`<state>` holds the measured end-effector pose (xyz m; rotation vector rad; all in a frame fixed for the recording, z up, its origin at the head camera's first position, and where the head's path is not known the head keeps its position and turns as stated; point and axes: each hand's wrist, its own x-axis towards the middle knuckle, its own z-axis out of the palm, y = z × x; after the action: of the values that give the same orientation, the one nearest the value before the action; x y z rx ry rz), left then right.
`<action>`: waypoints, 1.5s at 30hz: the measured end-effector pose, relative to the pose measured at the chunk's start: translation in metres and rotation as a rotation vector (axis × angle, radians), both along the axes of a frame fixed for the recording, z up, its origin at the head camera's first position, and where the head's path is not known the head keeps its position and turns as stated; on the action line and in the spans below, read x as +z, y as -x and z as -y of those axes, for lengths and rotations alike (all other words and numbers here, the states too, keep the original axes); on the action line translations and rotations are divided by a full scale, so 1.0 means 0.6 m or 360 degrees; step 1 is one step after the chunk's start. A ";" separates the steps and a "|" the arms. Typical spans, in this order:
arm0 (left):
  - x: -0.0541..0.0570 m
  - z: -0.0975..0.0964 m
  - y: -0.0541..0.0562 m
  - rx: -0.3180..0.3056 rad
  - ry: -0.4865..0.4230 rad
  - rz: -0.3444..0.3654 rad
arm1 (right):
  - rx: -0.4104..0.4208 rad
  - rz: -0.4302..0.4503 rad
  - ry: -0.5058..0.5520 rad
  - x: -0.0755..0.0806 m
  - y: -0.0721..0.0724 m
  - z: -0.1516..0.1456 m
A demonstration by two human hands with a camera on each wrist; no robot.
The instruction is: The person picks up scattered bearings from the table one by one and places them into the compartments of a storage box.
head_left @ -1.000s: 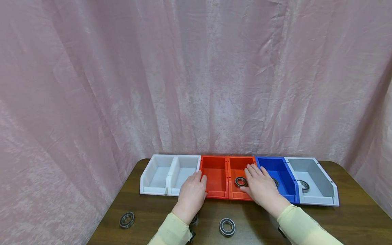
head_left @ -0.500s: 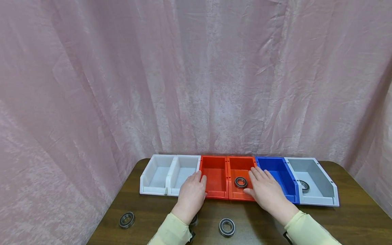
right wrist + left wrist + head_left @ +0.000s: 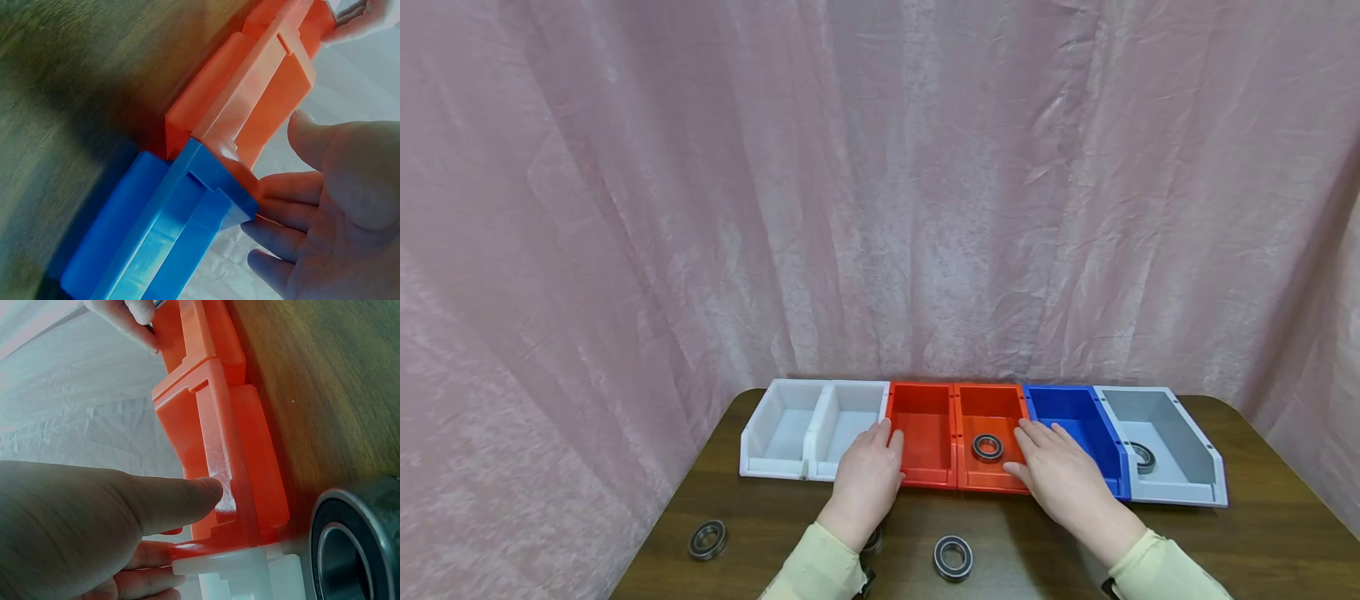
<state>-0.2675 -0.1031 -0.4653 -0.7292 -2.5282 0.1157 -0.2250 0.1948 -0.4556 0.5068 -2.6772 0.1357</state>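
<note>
My left hand (image 3: pixel 867 483) lies over the front of a white bin (image 3: pixel 852 417) and the red bin (image 3: pixel 922 425) beside it, fingers extended. Its thumb (image 3: pixel 203 492) touches the red bin's front edge in the left wrist view. My right hand (image 3: pixel 1070 477) spreads its fingers where the orange-red bin (image 3: pixel 990 404) meets the blue bin (image 3: pixel 1067 408). Both hands hold nothing. A ball bearing (image 3: pixel 987 447) lies flat in the orange-red bin, left of the right thumb. The right hand covers the front of the blue bin.
A grey bin (image 3: pixel 1172 433) at the right end contains a bearing (image 3: pixel 1142 457). Another white bin (image 3: pixel 786 425) ends the row at left. Bearings lie on the wooden table: one at left (image 3: pixel 707 540), one in front (image 3: pixel 952 558), one partly hidden by the left wrist (image 3: pixel 872 540).
My right hand has drawn slightly back and to the right, uncovering more of the orange-red bin. The bearing seen in the blue bin earlier is now hidden behind it. My left hand stays put.
</note>
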 end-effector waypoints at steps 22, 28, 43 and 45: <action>0.002 0.003 -0.004 -0.0027 0.0010 -0.0068 | -0.0015 -0.0011 0.0049 -0.006 -0.008 -0.011; -0.002 0.007 -0.002 -0.0031 0.0025 -0.0005 | 0.0011 0.0014 0.0032 -0.011 -0.008 -0.018; 0.014 0.013 -0.002 -0.0006 -0.0048 0.0370 | 0.0035 -0.0058 -0.0004 -0.018 -0.002 -0.025; 0.011 0.015 -0.004 -0.0002 -0.0050 0.0377 | 0.0033 -0.0069 -0.0014 -0.019 -0.001 -0.024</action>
<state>-0.2652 -0.1119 -0.4586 -0.7723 -2.7463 -0.0121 -0.2242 0.2094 -0.4670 0.5344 -2.6318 0.1175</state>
